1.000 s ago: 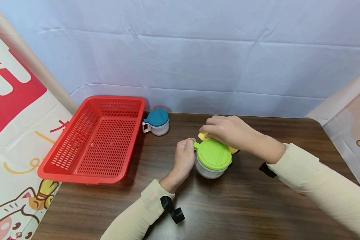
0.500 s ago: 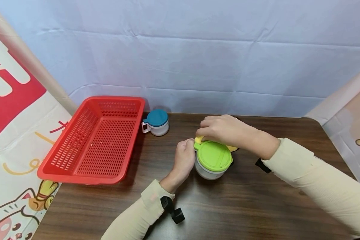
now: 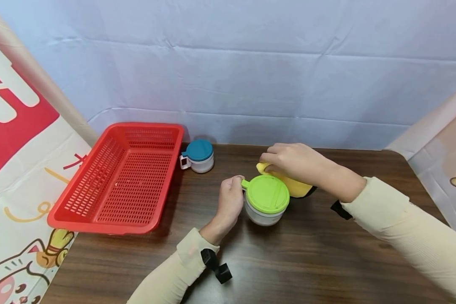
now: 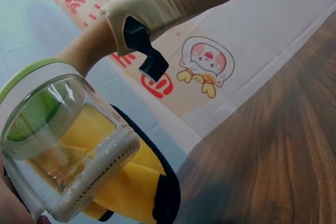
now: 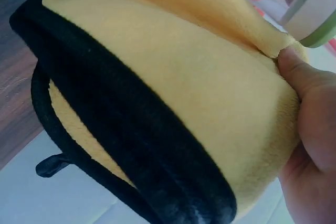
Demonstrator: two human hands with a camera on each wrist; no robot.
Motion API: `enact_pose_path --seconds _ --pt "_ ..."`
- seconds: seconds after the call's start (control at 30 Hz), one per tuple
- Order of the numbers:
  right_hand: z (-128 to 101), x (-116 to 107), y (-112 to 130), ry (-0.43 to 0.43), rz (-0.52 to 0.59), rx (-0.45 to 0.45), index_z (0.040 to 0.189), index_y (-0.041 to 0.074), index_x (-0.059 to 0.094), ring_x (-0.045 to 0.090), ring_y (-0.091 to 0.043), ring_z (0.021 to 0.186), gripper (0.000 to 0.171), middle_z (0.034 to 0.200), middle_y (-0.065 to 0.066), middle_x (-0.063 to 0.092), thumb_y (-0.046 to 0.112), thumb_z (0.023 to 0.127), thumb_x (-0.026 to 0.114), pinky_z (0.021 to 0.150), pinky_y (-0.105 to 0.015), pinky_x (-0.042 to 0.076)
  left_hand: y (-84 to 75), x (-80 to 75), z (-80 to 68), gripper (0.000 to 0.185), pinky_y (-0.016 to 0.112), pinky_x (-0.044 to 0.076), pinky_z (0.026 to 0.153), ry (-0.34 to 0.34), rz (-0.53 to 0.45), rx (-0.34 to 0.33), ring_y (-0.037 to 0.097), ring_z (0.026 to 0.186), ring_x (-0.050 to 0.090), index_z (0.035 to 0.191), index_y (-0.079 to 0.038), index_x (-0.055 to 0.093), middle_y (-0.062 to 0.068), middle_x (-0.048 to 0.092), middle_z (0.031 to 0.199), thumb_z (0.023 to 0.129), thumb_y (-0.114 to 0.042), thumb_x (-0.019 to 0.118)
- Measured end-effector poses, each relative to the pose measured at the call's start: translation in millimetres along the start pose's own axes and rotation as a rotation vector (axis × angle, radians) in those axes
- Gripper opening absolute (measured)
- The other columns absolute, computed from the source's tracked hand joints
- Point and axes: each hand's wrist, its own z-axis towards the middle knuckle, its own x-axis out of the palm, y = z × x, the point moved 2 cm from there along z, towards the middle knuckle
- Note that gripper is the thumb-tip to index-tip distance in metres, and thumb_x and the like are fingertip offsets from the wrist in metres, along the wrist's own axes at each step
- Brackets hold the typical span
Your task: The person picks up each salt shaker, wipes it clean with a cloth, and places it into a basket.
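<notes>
My left hand (image 3: 229, 200) grips the handle side of a clear jar (image 4: 68, 145) with a green lid (image 3: 268, 194). In the head view the jar looks tipped a little toward me; the left wrist view shows its see-through wall and ridged base. Behind it, my right hand (image 3: 293, 160) pinches a yellow cloth (image 3: 297, 185) with a dark border. The cloth (image 5: 168, 72) hangs folded from the thumb and fingers in the right wrist view. Whether it touches the jar, I cannot tell.
At the left stands a red perforated basket (image 3: 137, 185). Beside its right wall sits a smaller jar with a blue lid (image 3: 199, 150) and a white handle. A pale curtain (image 3: 251, 76) backs the brown wooden table (image 3: 308, 266).
My right hand first shifts left along the lid's far edge, then draws back to the right with the cloth, showing more of it. The green-lidded jar moves slightly left with my left hand.
</notes>
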Motion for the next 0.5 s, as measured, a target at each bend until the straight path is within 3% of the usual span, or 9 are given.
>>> enact_pose_path --seconds 0.5 --pt "-43 -7 -12 -0.169 -0.008 -0.008 0.1 0.015 0.069 0.061 -0.011 0.076 0.026 0.088 0.005 0.064 0.009 0.079 0.083 0.059 -0.032 0.053 -4.7 -6.1 2.5 0.036 0.023 0.028 0.055 0.008 -0.006 0.021 0.011 0.055 0.031 0.059 -0.013 0.039 -0.004 0.03 0.057 0.093 -0.005 0.037"
